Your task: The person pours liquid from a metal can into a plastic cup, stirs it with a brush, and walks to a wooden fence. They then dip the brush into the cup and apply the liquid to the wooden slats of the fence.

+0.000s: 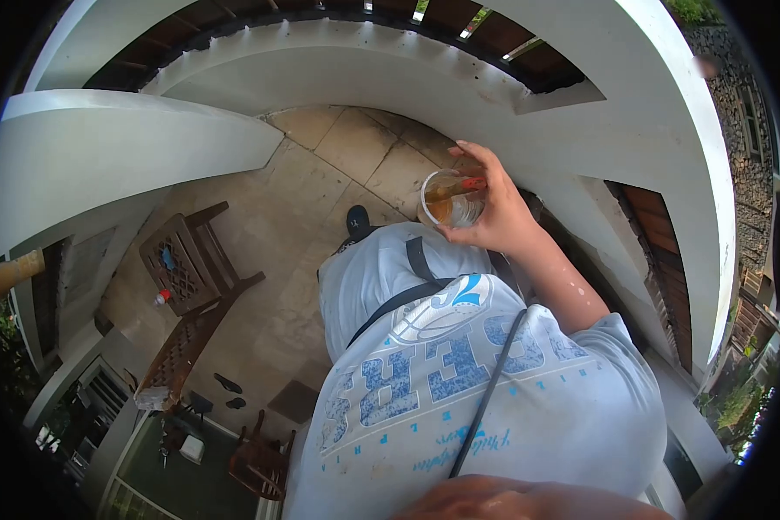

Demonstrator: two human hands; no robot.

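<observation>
My right hand (pixel 498 204) is curled around a clear plastic cup (pixel 465 211), with the thumb on the near side and fingers on the far side. Amber-brown contents show inside the cup. A brownish, stick-like thing with a red end (pixel 474 184) lies at its mouth; its kind I cannot make out. Skin of my left arm or hand (pixel 529 501) crosses the bottom edge, close to the camera, its fingers hidden. The cup is held in front of my white shirt (pixel 511 381), above the tiled floor.
Left of me stands a wooden chair (pixel 182 264) with a blue item and a red-capped thing on it. A wooden bench (pixel 182 351) adjoins it. Dark slippers (pixel 228 382) lie on the floor. A curved white wall (pixel 364 69) runs ahead and along my right.
</observation>
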